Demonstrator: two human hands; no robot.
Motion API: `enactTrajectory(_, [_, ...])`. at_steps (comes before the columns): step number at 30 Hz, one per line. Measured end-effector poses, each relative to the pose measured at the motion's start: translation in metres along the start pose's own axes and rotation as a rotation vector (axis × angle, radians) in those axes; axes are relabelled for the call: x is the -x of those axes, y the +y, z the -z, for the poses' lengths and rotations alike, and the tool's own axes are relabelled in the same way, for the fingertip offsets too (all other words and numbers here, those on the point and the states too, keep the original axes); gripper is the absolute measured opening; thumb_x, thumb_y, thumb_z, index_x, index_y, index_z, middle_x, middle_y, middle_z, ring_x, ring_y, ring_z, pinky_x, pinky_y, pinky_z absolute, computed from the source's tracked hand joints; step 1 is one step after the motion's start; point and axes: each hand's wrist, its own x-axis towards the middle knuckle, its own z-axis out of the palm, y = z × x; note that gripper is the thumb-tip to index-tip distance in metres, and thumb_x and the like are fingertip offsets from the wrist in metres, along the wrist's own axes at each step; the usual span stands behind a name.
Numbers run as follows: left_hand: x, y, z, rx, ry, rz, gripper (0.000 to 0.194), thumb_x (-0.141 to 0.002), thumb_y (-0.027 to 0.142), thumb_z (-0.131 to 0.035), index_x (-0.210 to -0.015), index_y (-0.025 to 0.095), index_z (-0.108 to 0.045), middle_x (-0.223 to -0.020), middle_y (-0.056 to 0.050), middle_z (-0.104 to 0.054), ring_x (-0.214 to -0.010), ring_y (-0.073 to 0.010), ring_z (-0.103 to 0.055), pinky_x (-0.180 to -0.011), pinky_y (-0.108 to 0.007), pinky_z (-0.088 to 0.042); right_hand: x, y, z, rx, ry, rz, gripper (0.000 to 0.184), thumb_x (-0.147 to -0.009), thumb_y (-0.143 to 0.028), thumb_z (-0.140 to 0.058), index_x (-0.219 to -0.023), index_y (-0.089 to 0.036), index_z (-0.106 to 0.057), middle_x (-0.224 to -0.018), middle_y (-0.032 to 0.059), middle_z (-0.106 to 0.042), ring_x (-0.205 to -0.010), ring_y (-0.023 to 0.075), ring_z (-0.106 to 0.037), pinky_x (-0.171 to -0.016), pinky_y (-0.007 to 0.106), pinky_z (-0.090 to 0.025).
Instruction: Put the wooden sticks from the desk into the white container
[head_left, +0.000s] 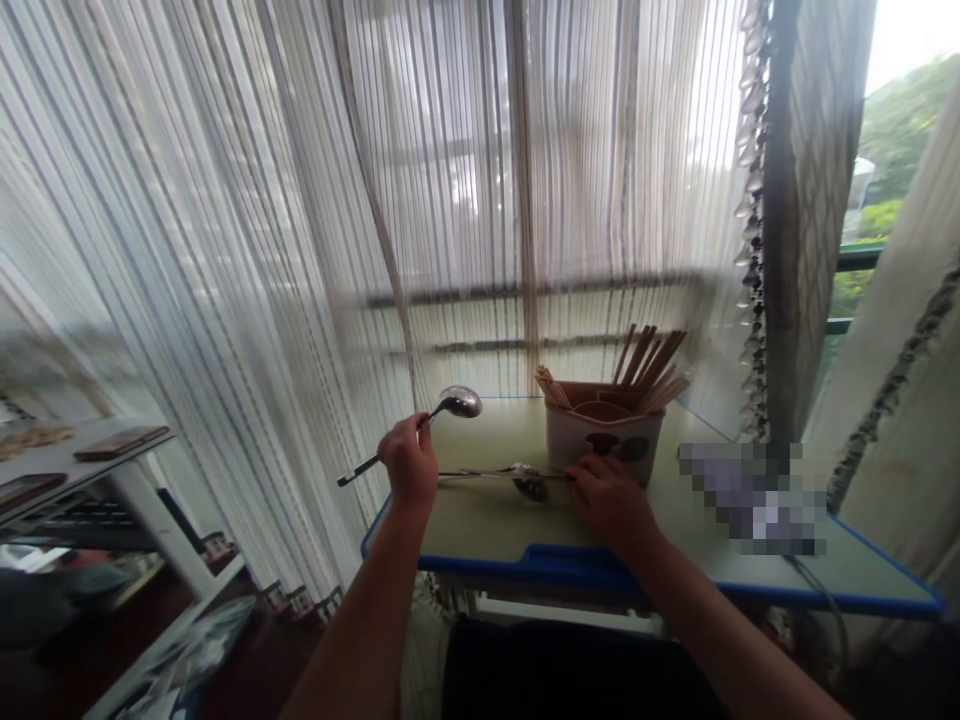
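Observation:
My left hand [409, 462] is raised above the table's left part, its fingers closed around the handle of a metal spoon [460, 402]. The handle has a dark grip slanting down to the left, and the rounded bowl points right. Low over the tabletop, my right hand [606, 497] rests just in front of a utensil holder [600, 430]. Its fingers are pressed together at the end of a second metal spoon [531, 484], whose bowl looks dark and speckled. Thin sticks [472, 473] stretch left from that spoon and pass behind my left wrist.
Several wooden chopsticks [649, 358] stand in the holder. The table [480, 525] has a blue edge. A blurred-out purple item [739, 495] lies at the right, with a cable [821, 585] below. String curtains [450, 200] hang behind; another table [112, 440] stands left.

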Motion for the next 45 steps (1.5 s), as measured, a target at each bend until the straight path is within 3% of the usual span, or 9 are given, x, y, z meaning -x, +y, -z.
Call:
enactTrajectory(7, [0.025,0.057,0.003,0.069,-0.207,-0.124,0.027,-0.086,0.027,-0.034,-0.094,0.018,-0.058,-0.09,-0.005,-0.062,-0.087,-0.0169,-0.053,-0.083,-0.031,-0.032,0.002,-0.006,0.001,-0.037,-0.075,-0.021,0.04,-0.066,-0.03,-0.057,-0.105,-0.02,-0.056,-0.102,0.0074,-0.054,-0.097,0.0231,-0.043,-0.086,0.036,-0.031])
enactTrajectory(13, [0.032,0.088,0.003,0.035,-0.32,-0.196,0.029,-0.087,0.025,-0.032,-0.083,0.019,-0.06,-0.082,-0.004,-0.062,-0.082,-0.0162,-0.051,-0.081,-0.032,-0.03,0.005,-0.006,0.004,-0.093,-0.154,-0.058,0.044,-0.065,-0.039,-0.057,-0.105,-0.02,-0.056,-0.102,0.008,-0.053,-0.098,0.0235,-0.042,-0.086,0.035,-0.031])
enactTrajectory(21, [0.006,0.126,0.016,-0.026,-0.281,-0.423,0.022,-0.084,0.022,-0.038,-0.079,0.019,-0.059,-0.074,-0.004,-0.058,-0.08,-0.017,-0.049,-0.08,-0.033,-0.029,0.007,-0.004,0.01,-0.185,-0.157,-0.077,0.055,-0.062,-0.037,-0.06,-0.113,-0.02,-0.049,-0.107,0.0076,-0.051,-0.1,0.0233,-0.04,-0.089,0.035,-0.028])
enactTrajectory(29, [-0.029,0.177,0.02,-0.124,-0.217,-0.566,0.028,-0.083,0.014,-0.031,-0.08,0.015,-0.059,-0.077,-0.008,-0.057,-0.085,-0.0198,-0.048,-0.087,-0.039,-0.024,0.007,-0.001,0.011,-0.229,-0.188,-0.082,0.054,-0.061,-0.038,-0.06,-0.11,-0.019,-0.052,-0.104,0.0086,-0.052,-0.101,0.0249,-0.039,-0.089,0.036,-0.027])
enactTrajectory(33, [-0.04,0.207,0.007,-0.171,-0.213,-0.608,0.03,-0.08,0.01,-0.031,-0.079,0.011,-0.061,-0.077,-0.011,-0.059,-0.087,-0.0222,-0.047,-0.089,-0.042,-0.022,0.006,0.0,0.014,-0.224,-0.219,-0.107,0.051,-0.062,-0.039,-0.06,-0.109,-0.019,-0.053,-0.104,0.0093,-0.052,-0.101,0.0257,-0.039,-0.087,0.036,-0.028])
enactTrajectory(37, [-0.034,0.228,-0.018,-0.166,-0.265,-0.633,0.034,-0.077,0.008,-0.031,-0.077,0.009,-0.065,-0.072,-0.014,-0.061,-0.091,-0.0258,-0.046,-0.091,-0.049,-0.017,0.006,0.002,0.013,-0.227,-0.233,-0.103,0.047,-0.064,-0.038,-0.058,-0.107,-0.019,-0.053,-0.104,0.009,-0.053,-0.101,0.0254,-0.04,-0.087,0.036,-0.029])
enactTrajectory(45, [-0.01,0.236,-0.05,-0.246,-0.423,-0.774,0.024,-0.074,0.008,-0.043,-0.07,0.01,-0.067,-0.067,-0.014,-0.062,-0.1,-0.0289,-0.045,-0.093,-0.053,-0.013,0.005,0.009,0.004,-0.266,-0.172,-0.111,0.041,-0.065,-0.034,-0.056,-0.103,-0.017,-0.054,-0.103,0.0089,-0.055,-0.1,0.0241,-0.041,-0.087,0.035,-0.03])
